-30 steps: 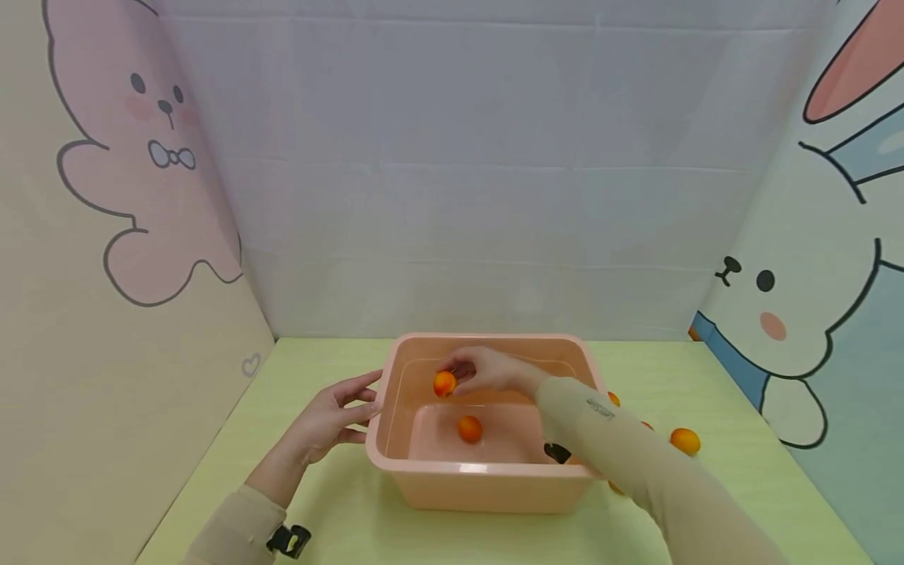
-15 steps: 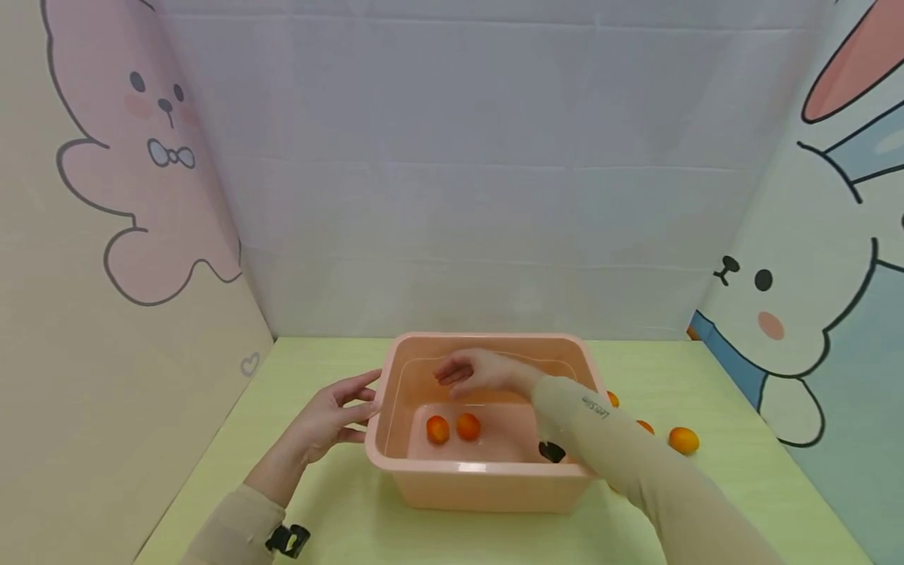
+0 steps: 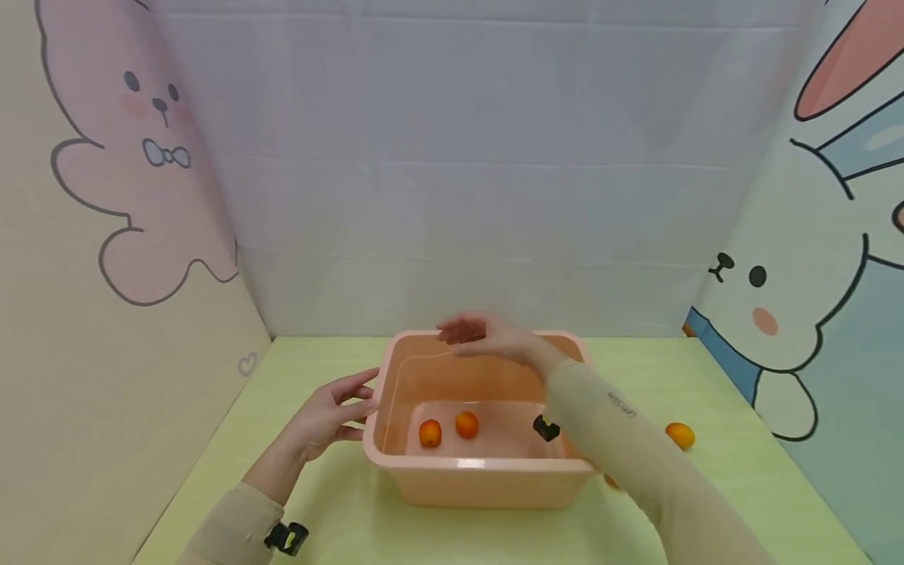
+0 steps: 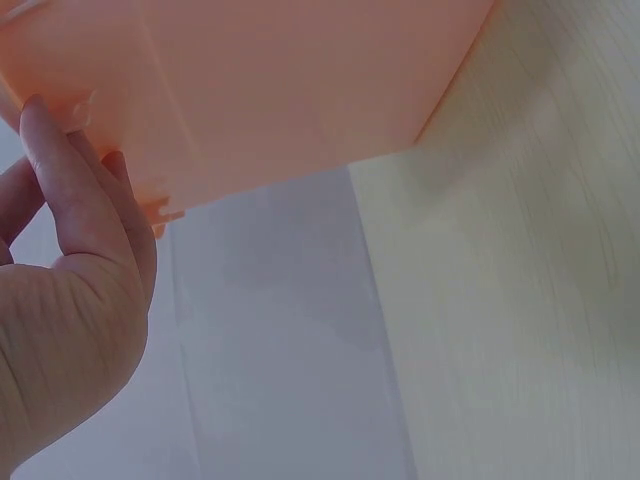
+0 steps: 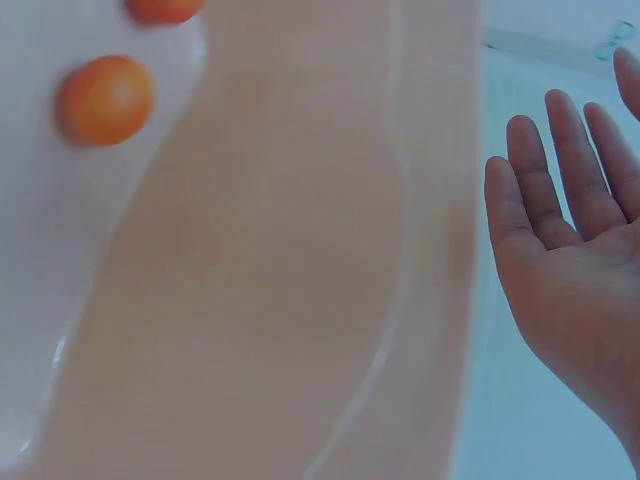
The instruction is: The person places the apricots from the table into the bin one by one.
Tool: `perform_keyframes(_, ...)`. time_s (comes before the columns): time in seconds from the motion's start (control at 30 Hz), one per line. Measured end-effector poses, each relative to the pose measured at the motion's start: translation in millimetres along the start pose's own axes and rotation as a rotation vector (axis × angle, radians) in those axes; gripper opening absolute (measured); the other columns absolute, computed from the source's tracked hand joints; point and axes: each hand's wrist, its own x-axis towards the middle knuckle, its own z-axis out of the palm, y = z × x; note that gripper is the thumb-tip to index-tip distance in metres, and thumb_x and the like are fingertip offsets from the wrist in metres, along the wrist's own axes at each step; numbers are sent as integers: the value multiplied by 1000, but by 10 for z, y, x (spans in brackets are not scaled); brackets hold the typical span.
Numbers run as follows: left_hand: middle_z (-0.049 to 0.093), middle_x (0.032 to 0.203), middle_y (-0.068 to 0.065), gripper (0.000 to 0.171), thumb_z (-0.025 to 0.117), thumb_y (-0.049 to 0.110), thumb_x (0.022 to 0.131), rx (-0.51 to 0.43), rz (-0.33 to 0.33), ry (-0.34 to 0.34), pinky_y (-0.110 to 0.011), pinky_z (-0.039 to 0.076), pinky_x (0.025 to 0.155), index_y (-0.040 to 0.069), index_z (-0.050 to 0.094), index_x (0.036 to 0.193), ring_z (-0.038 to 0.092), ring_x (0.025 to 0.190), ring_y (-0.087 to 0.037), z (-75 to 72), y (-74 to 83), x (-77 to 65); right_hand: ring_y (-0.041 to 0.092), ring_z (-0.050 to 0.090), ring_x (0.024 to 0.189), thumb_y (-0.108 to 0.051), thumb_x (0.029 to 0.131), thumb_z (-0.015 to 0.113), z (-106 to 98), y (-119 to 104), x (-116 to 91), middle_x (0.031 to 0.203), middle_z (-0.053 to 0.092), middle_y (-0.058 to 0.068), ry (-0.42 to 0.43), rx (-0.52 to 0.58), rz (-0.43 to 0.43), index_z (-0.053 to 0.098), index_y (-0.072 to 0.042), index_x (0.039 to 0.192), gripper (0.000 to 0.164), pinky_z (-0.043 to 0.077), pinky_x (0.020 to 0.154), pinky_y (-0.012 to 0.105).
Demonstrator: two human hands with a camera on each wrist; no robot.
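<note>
A pink plastic tub [image 3: 487,488] stands on the table, and two small orange fruits [image 3: 467,424], like kumquats or little tangerines, lie on its floor. My left hand [image 3: 332,416] is at the tub's left side, its relaxed fingertips touching the outer wall just under the rim; the left wrist view has this hand [image 4: 85,270] against the tub's underside edge. Above the far rim hovers my right hand [image 3: 487,336], fingers extended and holding nothing. In the right wrist view its bare palm [image 5: 575,260] shows beside the tub wall [image 5: 270,250].
Right of the tub, an orange fruit [image 3: 680,435] lies on the pale green table [image 3: 332,502]; another [image 3: 611,481] is partly hidden behind the right sleeve [image 3: 636,439]. A white cloth backdrop [image 3: 459,173] rises behind, with cartoon-printed panels on both sides.
My right hand has let go of an orange fruit, which dropped into the tub beside the other one. It then rose toward the far rim. My left hand has stayed at the tub.
</note>
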Motion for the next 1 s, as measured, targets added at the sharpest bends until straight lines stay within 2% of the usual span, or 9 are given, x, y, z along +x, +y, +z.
perform_keyframes(0.17, 53, 114, -15, 66, 67, 13, 95, -8, 17, -21, -38, 61, 71, 3, 36, 152, 67, 88, -26, -14, -12, 18, 33, 52, 125, -5, 94, 66, -173, -203, -129, 133, 58, 16, 88, 14, -71, 53, -4, 140, 48, 47, 103, 37)
perform_keyframes(0.27, 53, 113, -14, 66, 68, 14, 95, -14, 18, -27, -37, 61, 70, 3, 36, 152, 67, 87, -26, -16, -15, 22, 28, 53, 124, -8, 94, 68, -256, -337, -243, 132, 59, 13, 140, -15, -108, 53, -6, 140, 49, 46, 104, 38)
perform_keyframes(0.43, 53, 112, -13, 67, 68, 13, 95, -20, 19, -29, -37, 61, 70, 2, 35, 153, 67, 85, -23, -16, -14, 21, 26, 53, 126, -12, 92, 71, -354, -563, -489, 133, 59, 9, 194, -140, -162, 53, -8, 141, 52, 40, 110, 44)
perform_keyframes(0.57, 53, 112, -14, 67, 68, 13, 95, -19, 13, -23, -38, 61, 70, 2, 36, 152, 67, 85, -24, -15, -11, 19, 21, 53, 124, -9, 92, 71, -439, -666, -735, 132, 59, 7, 212, -222, -207, 52, -9, 142, 54, 39, 110, 39)
perform_keyframes(0.73, 54, 113, -14, 67, 68, 14, 95, -18, 14, -24, -38, 61, 71, 3, 36, 152, 67, 86, -25, -16, -11, 21, 19, 53, 124, -2, 91, 70, -533, -684, -1052, 132, 59, 11, 252, -296, -271, 50, -6, 142, 55, 41, 106, 26)
perform_keyframes(1.0, 53, 113, -13, 68, 68, 13, 96, -28, 21, -43, -35, 61, 70, 2, 33, 153, 68, 86, -22, -24, -9, 0, 5, 51, 122, 4, 85, 74, -543, -522, -1551, 131, 61, 7, 398, -511, -249, 52, -8, 141, 61, 39, 103, 17)
